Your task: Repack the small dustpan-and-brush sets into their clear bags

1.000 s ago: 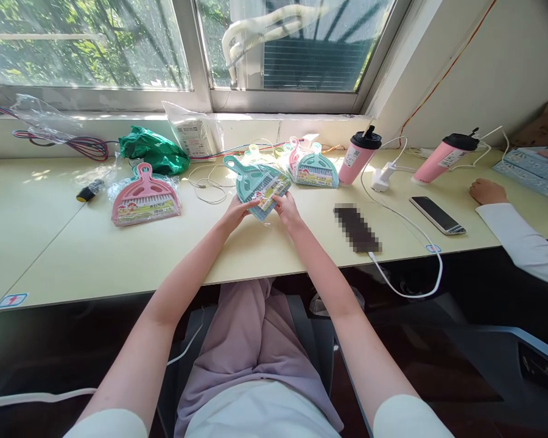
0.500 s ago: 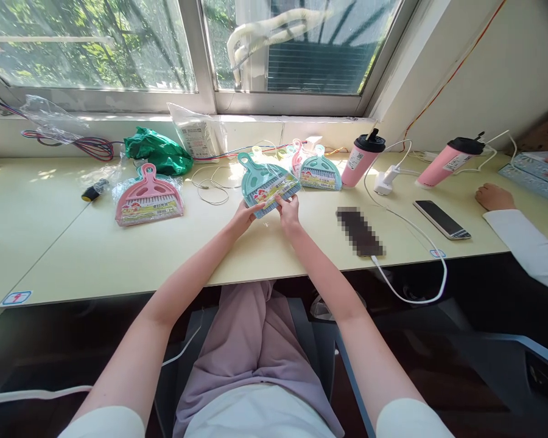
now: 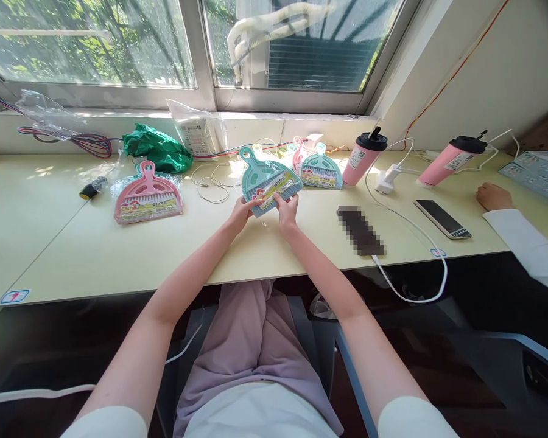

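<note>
Both hands grip a wrapped green mini dustpan and brush set (image 3: pixel 265 176) by its lower, bristle edge, handle tilted up to the left. My left hand (image 3: pixel 243 213) pinches the lower left corner, thumb on top. At the lower right, my right hand (image 3: pixel 286 210) has its thumb over the printed label. Just behind lie another green dustpan and brush set (image 3: pixel 320 167) and a partly hidden pink set (image 3: pixel 298 153). To the left, a pink dustpan and brush set (image 3: pixel 148 198) rests in clear wrapping, with a green one showing beneath it.
Two pink cups (image 3: pixel 364 159) with black lids and a white charger (image 3: pixel 386 180) stand to the right. A blurred-out phone (image 3: pixel 360 231) with a cable and another phone (image 3: pixel 442 219) lie nearer. Another person's hand (image 3: pixel 494 196) rests far right. A green bag (image 3: pixel 158 149) lies at the back.
Both hands keep hold of the green dustpan and brush set, which has barely moved. The whole view has shifted slightly.
</note>
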The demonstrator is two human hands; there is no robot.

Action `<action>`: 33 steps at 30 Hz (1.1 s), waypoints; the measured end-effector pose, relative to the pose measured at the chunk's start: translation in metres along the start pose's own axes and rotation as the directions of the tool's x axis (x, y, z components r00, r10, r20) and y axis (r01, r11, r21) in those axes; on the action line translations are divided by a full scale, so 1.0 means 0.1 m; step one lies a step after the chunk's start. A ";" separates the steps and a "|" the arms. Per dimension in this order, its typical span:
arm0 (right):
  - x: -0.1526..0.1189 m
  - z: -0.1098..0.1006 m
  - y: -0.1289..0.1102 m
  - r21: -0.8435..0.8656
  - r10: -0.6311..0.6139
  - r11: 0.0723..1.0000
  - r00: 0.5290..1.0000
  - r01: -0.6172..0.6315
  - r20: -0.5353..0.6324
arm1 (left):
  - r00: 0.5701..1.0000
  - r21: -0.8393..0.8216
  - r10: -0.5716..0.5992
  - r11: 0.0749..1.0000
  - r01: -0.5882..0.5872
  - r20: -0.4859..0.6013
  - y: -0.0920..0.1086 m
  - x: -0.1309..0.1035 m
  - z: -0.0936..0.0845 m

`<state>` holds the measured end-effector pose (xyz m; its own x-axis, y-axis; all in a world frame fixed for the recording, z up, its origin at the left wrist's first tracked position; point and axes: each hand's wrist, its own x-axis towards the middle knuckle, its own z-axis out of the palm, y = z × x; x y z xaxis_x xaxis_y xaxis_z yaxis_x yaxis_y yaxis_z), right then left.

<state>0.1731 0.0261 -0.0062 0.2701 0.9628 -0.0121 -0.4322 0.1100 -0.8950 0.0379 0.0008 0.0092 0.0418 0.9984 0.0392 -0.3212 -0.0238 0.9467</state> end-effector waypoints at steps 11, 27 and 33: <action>-0.07 0.05 -0.01 0.033 0.020 0.999 0.995 -0.023 0.102 | 0.995 -0.020 0.045 0.999 -0.047 -0.090 -0.01 0.03 0.00; -0.06 0.05 -0.01 0.005 0.068 0.998 0.998 -0.068 0.012 | 0.994 0.040 0.069 0.997 -0.065 -0.083 -0.03 0.02 0.00; -0.01 0.04 0.03 0.009 0.082 0.997 0.996 -0.082 0.026 | 0.994 0.086 0.061 0.995 -0.054 -0.088 -0.03 0.06 -0.03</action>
<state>0.1687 0.0266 -0.0070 0.2112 0.9746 -0.0741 -0.4604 0.0323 -0.8871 0.0359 0.0068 0.0058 -0.0609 0.9958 0.0689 -0.2401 -0.0816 0.9673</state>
